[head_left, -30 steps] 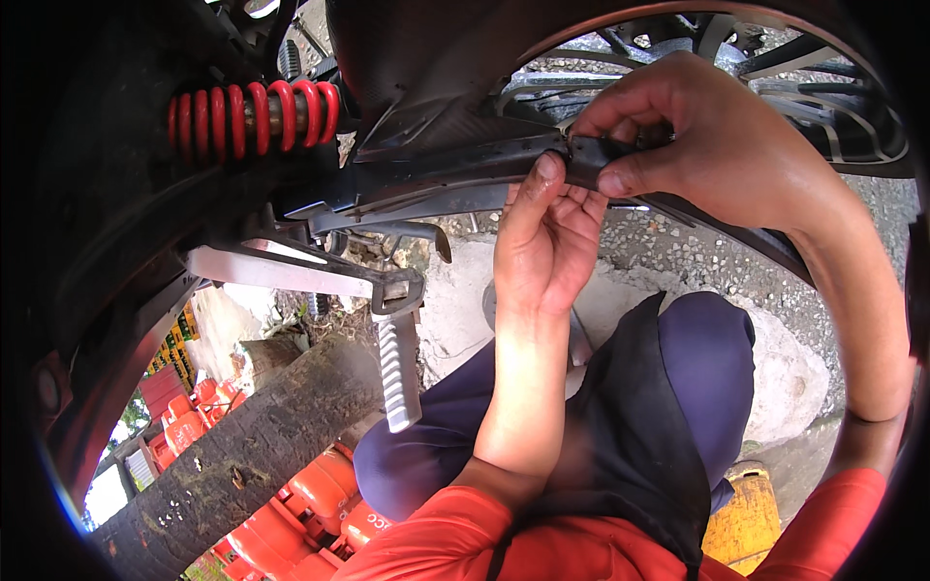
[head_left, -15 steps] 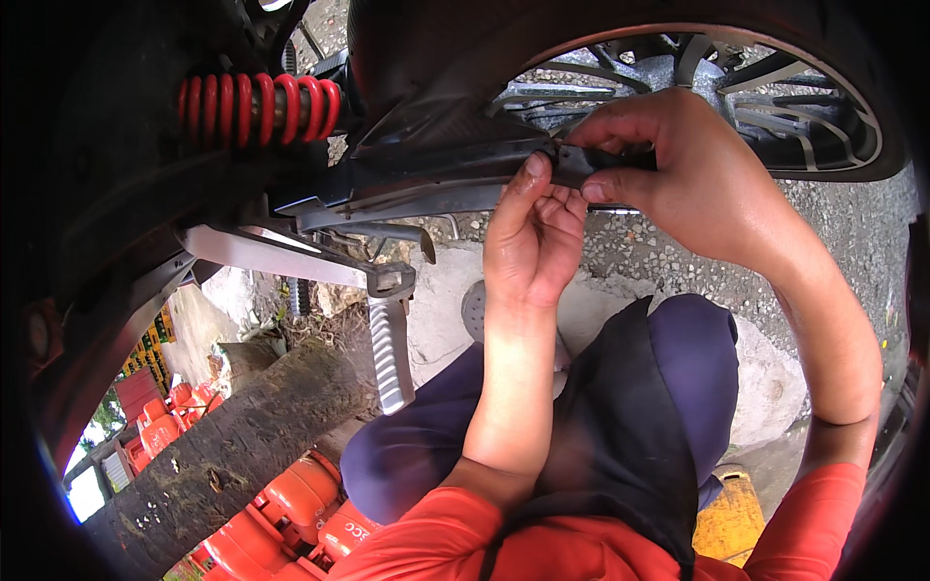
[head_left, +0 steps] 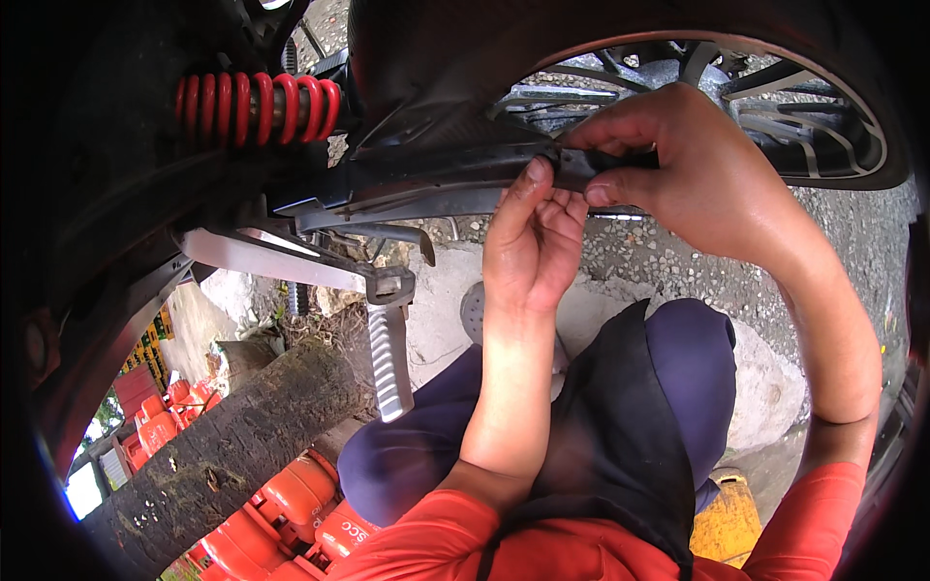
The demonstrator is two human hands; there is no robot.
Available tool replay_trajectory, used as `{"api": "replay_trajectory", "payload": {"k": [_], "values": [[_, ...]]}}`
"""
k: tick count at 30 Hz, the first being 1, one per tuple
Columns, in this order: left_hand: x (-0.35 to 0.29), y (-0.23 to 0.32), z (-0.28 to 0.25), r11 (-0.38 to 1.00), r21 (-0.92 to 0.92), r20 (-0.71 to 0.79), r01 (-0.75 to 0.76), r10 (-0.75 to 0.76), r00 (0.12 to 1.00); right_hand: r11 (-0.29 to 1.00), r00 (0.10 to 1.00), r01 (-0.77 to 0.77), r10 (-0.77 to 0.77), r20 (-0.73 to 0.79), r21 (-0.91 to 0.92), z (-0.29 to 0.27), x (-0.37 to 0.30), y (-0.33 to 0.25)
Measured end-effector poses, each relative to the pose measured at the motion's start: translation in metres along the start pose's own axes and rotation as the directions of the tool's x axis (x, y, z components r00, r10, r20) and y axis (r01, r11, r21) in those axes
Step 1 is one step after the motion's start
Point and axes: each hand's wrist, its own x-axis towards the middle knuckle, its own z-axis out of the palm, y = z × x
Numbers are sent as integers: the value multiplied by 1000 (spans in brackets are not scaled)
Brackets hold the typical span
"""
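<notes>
A long black chain cover [head_left: 426, 174] runs along the side of a motorcycle, in front of the rear wheel [head_left: 697, 82]. At its right end my right hand [head_left: 668, 165] grips the cover, thumb below and fingers behind the upper edge. My left hand [head_left: 533, 232] is just left of it, palm turned up; its thumb presses on the cover's near face and its curled fingers sit under the lower edge. Whether the left fingers pinch something small there is hidden.
A red coil spring [head_left: 257, 108] is at upper left. Below it a silver footrest bracket [head_left: 276, 259] carries a ribbed foot peg [head_left: 389, 363]. Orange gas cylinders [head_left: 300, 494] lie beyond a tree trunk [head_left: 228, 445]. A yellow object [head_left: 728, 523] stands at lower right.
The wheel has shifted slightly in view. Both hands keep nearly the same place and grip on the cover.
</notes>
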Motion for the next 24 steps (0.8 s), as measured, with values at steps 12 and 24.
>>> {"api": "replay_trajectory", "payload": {"k": [12, 24], "values": [[0, 0, 1, 999, 42, -31, -18, 19, 999, 1000, 999, 17, -17, 49, 2, -4, 4, 3], [0, 0, 3, 1000, 12, -1, 3, -3, 1000, 999, 999, 34, -34, 11, 6, -4, 2, 5]]}}
